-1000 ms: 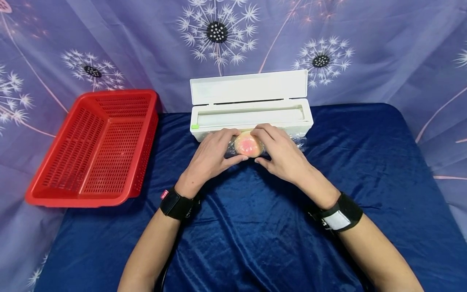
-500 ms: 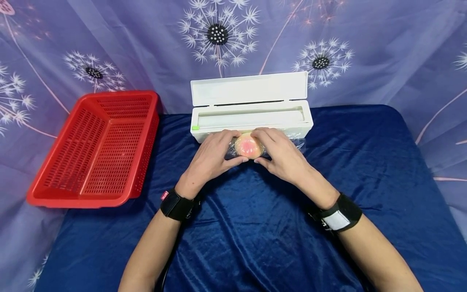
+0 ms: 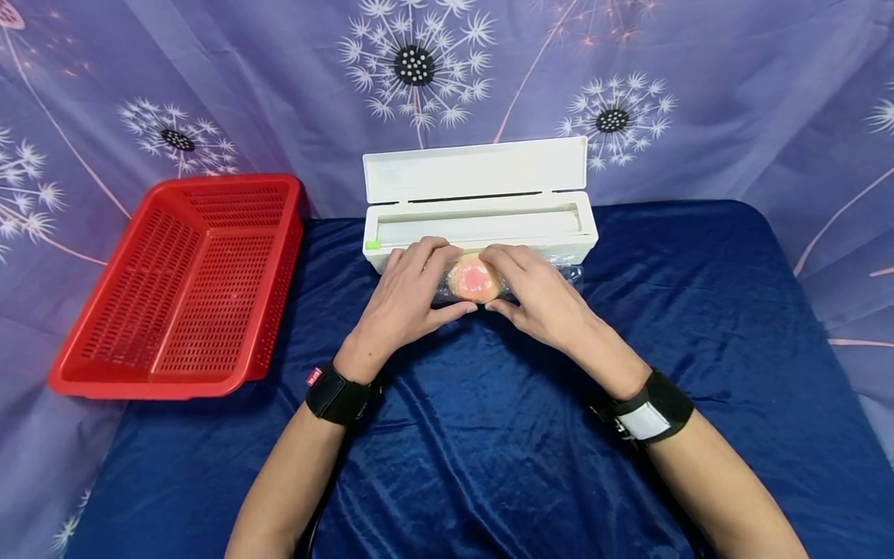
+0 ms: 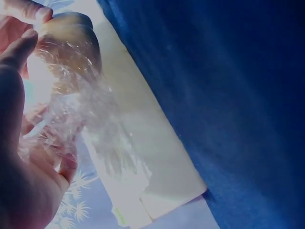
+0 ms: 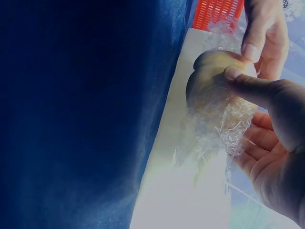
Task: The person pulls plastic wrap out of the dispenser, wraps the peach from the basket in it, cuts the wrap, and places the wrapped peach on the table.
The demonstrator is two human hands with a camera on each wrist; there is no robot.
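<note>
A round yellow-and-pink peach (image 3: 475, 279) is held between both hands just in front of a white cling film box (image 3: 482, 248). Clear cling film (image 5: 233, 124) lies crumpled around the peach and spreads out on both sides. My left hand (image 3: 405, 295) grips the peach and film from the left, thumb on the near side and fingers on the far side. From the right, my right hand (image 3: 541, 299) grips it the same way. In the left wrist view the film bunches by the left palm (image 4: 40, 186). The peach's underside is hidden in the head view.
The box's lid (image 3: 475, 171) stands raised at the back, with a white roll (image 3: 482, 225) inside and a green tab at its left end. A red plastic basket (image 3: 268, 310) sits at the left on the blue cloth (image 3: 447, 466). A patterned curtain hangs behind.
The left hand's fingers have lifted and bent a little more on the far side of the peach. The right hand and the peach have hardly moved.
</note>
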